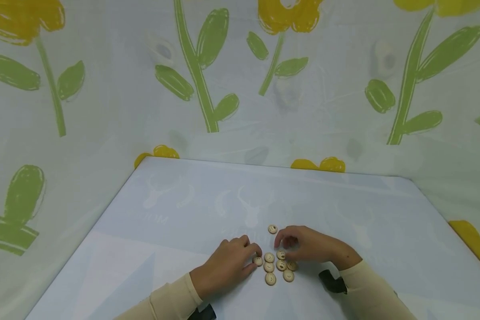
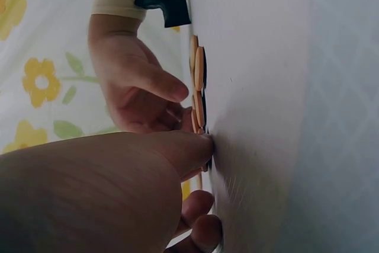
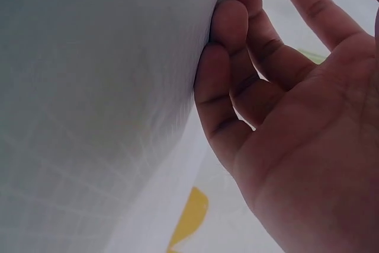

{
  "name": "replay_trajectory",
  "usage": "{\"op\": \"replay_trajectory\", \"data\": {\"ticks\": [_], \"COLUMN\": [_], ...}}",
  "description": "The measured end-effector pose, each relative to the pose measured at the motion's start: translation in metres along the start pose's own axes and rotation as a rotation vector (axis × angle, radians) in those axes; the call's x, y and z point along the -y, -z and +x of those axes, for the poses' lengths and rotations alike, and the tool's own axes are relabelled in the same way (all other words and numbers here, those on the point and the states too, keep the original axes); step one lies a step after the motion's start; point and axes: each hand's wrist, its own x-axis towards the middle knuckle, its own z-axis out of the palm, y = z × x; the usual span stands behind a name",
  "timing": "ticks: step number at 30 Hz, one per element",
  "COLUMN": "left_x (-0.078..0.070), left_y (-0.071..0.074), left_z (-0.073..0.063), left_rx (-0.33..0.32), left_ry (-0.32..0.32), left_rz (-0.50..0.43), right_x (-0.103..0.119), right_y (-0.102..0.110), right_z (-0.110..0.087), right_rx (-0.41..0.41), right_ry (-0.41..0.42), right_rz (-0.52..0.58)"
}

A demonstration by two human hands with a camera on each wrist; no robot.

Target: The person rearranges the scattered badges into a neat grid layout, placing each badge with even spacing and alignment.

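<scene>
Several small round wooden discs with printed faces lie close together on the table. My left hand pinches one wooden disc between thumb and index finger, at the left side of the group. My right hand hovers low over the right side, fingers bent and fingertips near the table, beside another disc. No disc is visibly held in it. In the left wrist view the discs appear edge-on, with the right hand beyond them. The right wrist view shows the bent fingers by the tabletop, without any disc in sight.
A lone disc lies farther back, left of the right fingertips. Two discs, a lower left one and a lower right one, sit nearest me. The pale table meets a flower-patterned curtain behind.
</scene>
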Motion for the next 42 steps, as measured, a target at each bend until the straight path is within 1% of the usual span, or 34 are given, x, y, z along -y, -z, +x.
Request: {"op": "replay_trajectory", "data": {"ticks": [5,12,20,25,31,35,42], "left_x": [-0.0003,0.0004,0.0016,0.0012,0.0015,0.0017,0.0012], "left_y": [0.0007,0.0007,-0.0002,-0.0003,-0.0005,-0.0009,-0.0007], "left_z": [-0.0008,-0.0016,-0.0016,-0.0017,-0.0008,-0.0001,-0.0004], "left_rx": [0.004,-0.005,-0.023,-0.027,-0.008,0.003,0.014], "left_ry": [0.005,-0.002,-0.009,-0.018,-0.004,0.007,0.005], "left_rz": [-0.013,0.000,0.005,0.000,-0.007,-0.014,-0.014], "right_x": [0.0004,-0.0016,-0.0012,-0.0009,-0.0007,-0.0002,-0.0004], "right_y": [-0.0006,-0.0021,-0.0015,-0.0017,-0.0014,-0.0011,-0.0028], "right_z": [-0.0002,0.0019,0.0021,0.0010,0.0020,0.0023,0.0016], "right_rx": [0.007,0.007,0.008,0.011,0.005,0.004,-0.002], "right_ry": [0.004,-0.008,0.023,0.025,0.017,0.028,0.004], "right_rz": [0.004,-0.006,-0.040,-0.030,-0.047,-0.041,-0.060]}}
